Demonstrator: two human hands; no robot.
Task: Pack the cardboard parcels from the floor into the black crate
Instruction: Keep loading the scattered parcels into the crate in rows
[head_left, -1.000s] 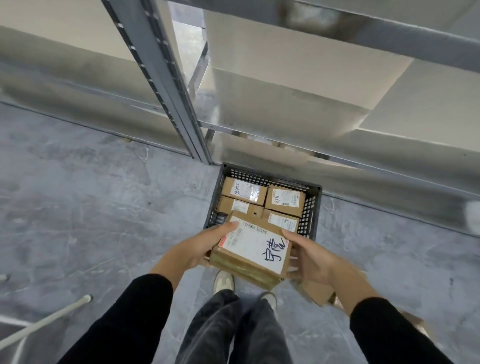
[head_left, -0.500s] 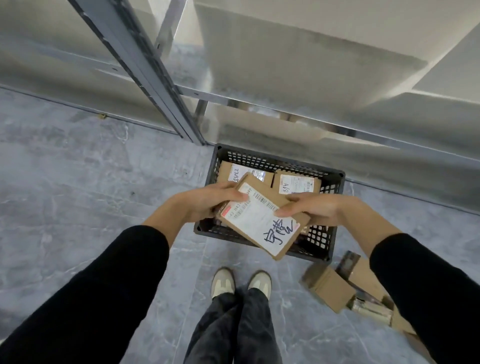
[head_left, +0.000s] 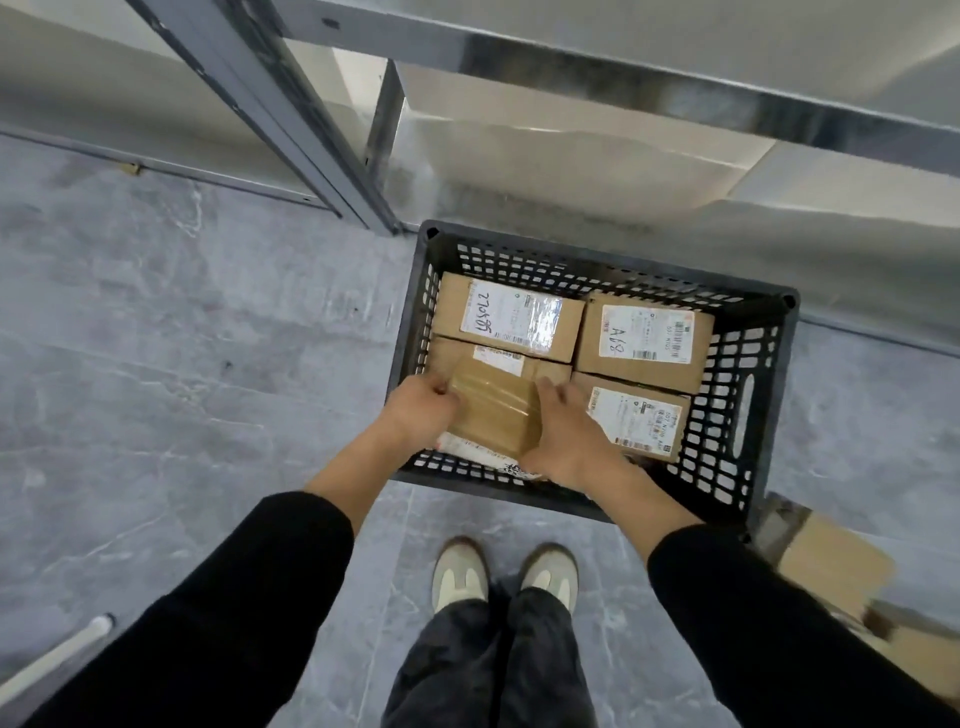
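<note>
Parcel (head_left: 493, 410) lowered into black crate (head_left: 769, 395), turned tape-side up; your left hand (head_left: 421, 410) and right hand (head_left: 566, 436) clasp its sides.

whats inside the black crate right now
Four labelled parcels lie flat in the crate: two at the back, one front right, one partly covered. Both hands hold a fifth parcel, which hides the front-left corner.
</note>
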